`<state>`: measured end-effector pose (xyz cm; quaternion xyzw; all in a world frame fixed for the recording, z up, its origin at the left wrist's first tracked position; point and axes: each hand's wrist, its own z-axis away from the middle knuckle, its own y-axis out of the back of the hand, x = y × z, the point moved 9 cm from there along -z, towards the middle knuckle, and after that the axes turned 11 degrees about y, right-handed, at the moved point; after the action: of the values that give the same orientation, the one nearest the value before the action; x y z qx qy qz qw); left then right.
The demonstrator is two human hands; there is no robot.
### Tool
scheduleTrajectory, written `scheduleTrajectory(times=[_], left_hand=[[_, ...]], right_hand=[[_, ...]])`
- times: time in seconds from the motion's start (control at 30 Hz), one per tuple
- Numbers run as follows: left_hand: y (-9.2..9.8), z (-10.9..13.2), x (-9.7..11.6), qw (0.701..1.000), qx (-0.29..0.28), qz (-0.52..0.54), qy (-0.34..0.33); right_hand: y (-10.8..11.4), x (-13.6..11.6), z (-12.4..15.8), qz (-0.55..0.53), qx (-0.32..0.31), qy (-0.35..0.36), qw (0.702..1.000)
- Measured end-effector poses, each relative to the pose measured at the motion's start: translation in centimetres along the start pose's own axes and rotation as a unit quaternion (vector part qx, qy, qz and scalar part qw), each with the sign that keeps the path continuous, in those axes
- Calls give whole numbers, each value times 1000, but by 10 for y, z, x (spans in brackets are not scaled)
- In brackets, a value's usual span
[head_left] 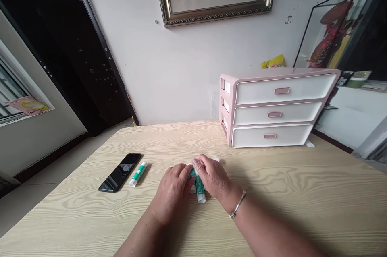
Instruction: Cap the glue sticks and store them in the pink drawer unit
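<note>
The left hand [172, 194] and right hand [214, 178] close narrowly on green-and-white glue sticks [200, 190], how many is hard to see

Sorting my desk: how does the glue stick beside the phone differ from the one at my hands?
The glue stick beside the smartphone lies untouched; the other glue stick sits under the right hand, by the left hand. The first shows its whole length; the second's upper end is hidden. The first slants; the second points toward you. Both are green-and-white with white ends.
</note>
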<state>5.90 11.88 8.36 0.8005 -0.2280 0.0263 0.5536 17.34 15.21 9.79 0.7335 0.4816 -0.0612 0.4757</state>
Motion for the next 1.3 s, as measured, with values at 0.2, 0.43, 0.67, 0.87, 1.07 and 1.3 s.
scheduleTrajectory(times=[0.2,0.43,0.67,0.87,1.07,1.3], left_hand=[[-4,3,10,990,-85,105,36],[2,6,-6,924,-186,308,127],[56,6,-102,936,69,-51,343],[61,15,-154,884,62,-202,417],[63,27,-167,854,58,-215,471],[60,35,-194,827,77,-197,522]], right_hand=[[-9,16,4,-13,27,-53,998],[19,50,3,-74,74,-83,991],[81,90,4,54,190,-229,953],[56,95,4,70,117,-236,962],[63,99,7,118,59,-300,945],[63,108,12,161,-6,-330,930]])
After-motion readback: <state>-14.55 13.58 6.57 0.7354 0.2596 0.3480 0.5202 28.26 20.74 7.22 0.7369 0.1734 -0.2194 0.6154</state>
